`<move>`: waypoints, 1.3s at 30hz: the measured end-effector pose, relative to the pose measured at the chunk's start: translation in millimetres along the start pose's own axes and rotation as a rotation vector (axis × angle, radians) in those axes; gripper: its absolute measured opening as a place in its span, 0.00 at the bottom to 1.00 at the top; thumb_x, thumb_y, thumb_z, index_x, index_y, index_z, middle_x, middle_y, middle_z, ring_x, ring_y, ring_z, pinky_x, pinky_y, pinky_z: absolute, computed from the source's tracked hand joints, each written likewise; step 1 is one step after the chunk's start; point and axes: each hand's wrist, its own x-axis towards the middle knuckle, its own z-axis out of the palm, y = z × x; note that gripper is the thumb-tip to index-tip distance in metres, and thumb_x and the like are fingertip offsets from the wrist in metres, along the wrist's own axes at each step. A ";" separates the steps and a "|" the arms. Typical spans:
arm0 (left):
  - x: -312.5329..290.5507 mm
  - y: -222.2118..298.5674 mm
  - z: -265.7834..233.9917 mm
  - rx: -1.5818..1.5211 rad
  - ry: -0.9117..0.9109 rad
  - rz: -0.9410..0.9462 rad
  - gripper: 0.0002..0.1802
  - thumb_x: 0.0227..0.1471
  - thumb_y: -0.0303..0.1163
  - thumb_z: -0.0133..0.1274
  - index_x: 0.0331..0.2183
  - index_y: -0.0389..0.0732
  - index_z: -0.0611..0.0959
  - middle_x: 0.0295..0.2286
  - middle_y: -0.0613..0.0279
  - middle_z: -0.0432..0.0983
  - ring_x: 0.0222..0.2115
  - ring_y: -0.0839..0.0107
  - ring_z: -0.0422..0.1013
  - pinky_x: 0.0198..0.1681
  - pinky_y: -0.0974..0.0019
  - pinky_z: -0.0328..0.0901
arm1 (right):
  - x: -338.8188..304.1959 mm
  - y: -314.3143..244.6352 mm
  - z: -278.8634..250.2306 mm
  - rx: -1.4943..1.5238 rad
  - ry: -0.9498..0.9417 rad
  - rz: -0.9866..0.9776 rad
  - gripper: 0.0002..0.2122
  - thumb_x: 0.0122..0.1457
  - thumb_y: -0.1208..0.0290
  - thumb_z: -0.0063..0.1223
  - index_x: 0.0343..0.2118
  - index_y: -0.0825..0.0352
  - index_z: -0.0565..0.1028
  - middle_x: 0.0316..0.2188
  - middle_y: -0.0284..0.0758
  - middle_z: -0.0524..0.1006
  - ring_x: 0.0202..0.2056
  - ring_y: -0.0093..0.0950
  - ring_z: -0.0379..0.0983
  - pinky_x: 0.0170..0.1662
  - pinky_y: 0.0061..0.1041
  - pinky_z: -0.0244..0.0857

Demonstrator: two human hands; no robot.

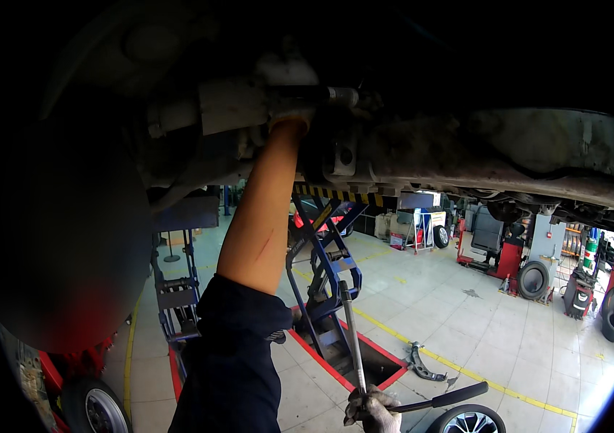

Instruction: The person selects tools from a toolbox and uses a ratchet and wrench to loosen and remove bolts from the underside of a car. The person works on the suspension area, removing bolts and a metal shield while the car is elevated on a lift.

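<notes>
Up under a raised vehicle's underside, my left hand reaches in, wearing a pale work glove. Its fingers seem wrapped round a dark bar-shaped tool with a silver end; shadow hides its exact kind. A dull cylindrical vehicle part lies just left of that hand. Low in front, my right hand, in a dirty glove, is closed round a long metal bar that stands nearly upright with a dark head on top. A black-handled tool sticks out rightward from the same hand.
Blue scissor lift legs rise from a red-edged floor recess. A control arm lies on the tiles beside a yellow line. Wheels stand low right and low left. Red workshop machines line the right background.
</notes>
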 end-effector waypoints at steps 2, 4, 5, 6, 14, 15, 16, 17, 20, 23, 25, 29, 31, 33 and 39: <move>-0.9 0.3 1.0 0.025 -0.006 0.003 0.39 0.66 0.60 0.41 0.54 0.30 0.77 0.42 0.38 0.80 0.40 0.39 0.78 0.42 0.45 0.73 | 0.3 0.2 -0.4 -0.001 0.000 -0.003 0.19 0.68 0.57 0.54 0.46 0.72 0.73 0.31 0.38 0.77 0.28 0.28 0.76 0.32 0.26 0.74; 0.8 -2.1 1.2 0.051 0.001 0.006 0.40 0.66 0.61 0.40 0.54 0.30 0.76 0.42 0.38 0.80 0.40 0.39 0.78 0.42 0.45 0.73 | 0.1 -0.2 -1.1 -0.018 0.006 0.003 0.19 0.68 0.57 0.54 0.46 0.72 0.73 0.31 0.38 0.77 0.28 0.28 0.77 0.32 0.26 0.74; 2.0 -3.3 1.1 0.071 -0.006 0.003 0.40 0.66 0.61 0.40 0.54 0.30 0.76 0.42 0.38 0.80 0.40 0.39 0.77 0.43 0.45 0.73 | 0.0 0.3 -1.6 -0.017 0.003 0.004 0.19 0.68 0.57 0.54 0.46 0.72 0.73 0.31 0.38 0.77 0.28 0.28 0.77 0.32 0.26 0.74; 4.1 -3.1 0.9 0.096 -0.007 -0.001 0.40 0.66 0.61 0.40 0.55 0.30 0.76 0.42 0.38 0.80 0.40 0.39 0.77 0.43 0.45 0.73 | 0.6 1.3 -2.3 -0.014 -0.002 0.001 0.19 0.68 0.57 0.54 0.46 0.72 0.73 0.32 0.38 0.77 0.28 0.28 0.77 0.32 0.26 0.74; -7.7 42.4 -26.5 -0.143 -0.171 -0.217 0.43 0.66 0.62 0.39 0.60 0.30 0.71 0.46 0.36 0.78 0.47 0.38 0.75 0.51 0.44 0.70 | 2.2 3.2 -6.6 0.007 0.007 -0.001 0.17 0.68 0.59 0.54 0.46 0.72 0.73 0.33 0.38 0.77 0.29 0.28 0.77 0.32 0.26 0.75; -5.4 39.1 -23.7 -0.129 -0.141 -0.190 0.42 0.66 0.62 0.39 0.59 0.30 0.71 0.46 0.36 0.78 0.47 0.38 0.75 0.50 0.43 0.70 | 1.2 5.7 -7.3 0.017 0.000 0.011 0.17 0.68 0.59 0.54 0.46 0.72 0.73 0.33 0.38 0.77 0.29 0.29 0.77 0.32 0.27 0.75; -4.0 33.6 -22.7 -0.116 -0.108 -0.162 0.42 0.66 0.62 0.39 0.58 0.30 0.72 0.45 0.36 0.78 0.46 0.37 0.75 0.50 0.43 0.70 | 0.5 6.9 -7.1 0.027 -0.006 0.022 0.17 0.68 0.59 0.55 0.45 0.72 0.73 0.33 0.39 0.77 0.29 0.29 0.77 0.32 0.27 0.75; -1.9 29.2 -20.3 -0.092 -0.072 -0.126 0.41 0.66 0.62 0.40 0.57 0.30 0.72 0.44 0.36 0.78 0.46 0.37 0.75 0.49 0.43 0.70 | -0.3 6.6 -6.6 0.031 -0.011 0.024 0.17 0.68 0.59 0.55 0.45 0.72 0.73 0.33 0.39 0.76 0.29 0.29 0.77 0.32 0.27 0.75; 2.7 20.2 -10.2 -0.058 -0.005 -0.060 0.39 0.66 0.61 0.41 0.54 0.30 0.73 0.43 0.36 0.78 0.44 0.37 0.75 0.48 0.42 0.70 | -1.4 3.0 -4.2 0.042 -0.012 0.024 0.17 0.68 0.59 0.55 0.45 0.72 0.73 0.34 0.40 0.76 0.30 0.30 0.77 0.32 0.27 0.75; 3.1 11.9 -1.7 -0.040 0.056 -0.015 0.38 0.66 0.61 0.41 0.51 0.31 0.75 0.41 0.35 0.78 0.43 0.36 0.75 0.46 0.42 0.70 | -2.2 2.5 -3.9 0.043 -0.006 0.019 0.17 0.68 0.60 0.55 0.44 0.72 0.73 0.34 0.40 0.76 0.30 0.30 0.77 0.32 0.28 0.75; 3.4 5.1 2.6 -0.031 0.095 0.008 0.37 0.66 0.60 0.42 0.49 0.31 0.76 0.40 0.35 0.78 0.42 0.36 0.75 0.45 0.41 0.70 | -3.1 3.0 -4.0 0.042 -0.006 0.015 0.17 0.67 0.60 0.55 0.45 0.72 0.73 0.34 0.40 0.76 0.30 0.30 0.77 0.32 0.28 0.75; 4.1 -6.1 11.8 -0.021 0.174 0.044 0.35 0.65 0.59 0.43 0.45 0.31 0.77 0.37 0.35 0.79 0.41 0.35 0.75 0.43 0.41 0.69 | -4.1 7.1 -9.4 0.065 -0.010 0.048 0.18 0.67 0.59 0.56 0.46 0.72 0.72 0.33 0.39 0.76 0.30 0.30 0.77 0.32 0.28 0.75; 5.9 -9.5 16.4 -0.023 0.203 0.051 0.34 0.65 0.59 0.44 0.43 0.32 0.78 0.36 0.34 0.79 0.40 0.35 0.75 0.42 0.40 0.69 | -4.7 10.0 -12.2 0.077 -0.003 0.053 0.19 0.66 0.59 0.56 0.47 0.72 0.71 0.33 0.39 0.76 0.30 0.30 0.77 0.32 0.28 0.76; 5.5 -12.5 19.5 -0.016 0.243 0.054 0.34 0.65 0.59 0.44 0.41 0.32 0.79 0.35 0.34 0.79 0.39 0.35 0.75 0.41 0.40 0.69 | -4.7 9.4 -12.3 0.070 -0.011 0.029 0.18 0.66 0.59 0.55 0.47 0.72 0.71 0.33 0.39 0.76 0.30 0.30 0.77 0.32 0.28 0.75; 11.4 -13.4 34.6 -0.028 0.395 0.101 0.33 0.65 0.57 0.46 0.35 0.32 0.82 0.32 0.33 0.79 0.36 0.34 0.75 0.38 0.39 0.69 | -6.3 10.4 -12.8 0.066 0.007 0.021 0.18 0.67 0.59 0.55 0.46 0.71 0.71 0.32 0.38 0.76 0.30 0.30 0.77 0.32 0.28 0.75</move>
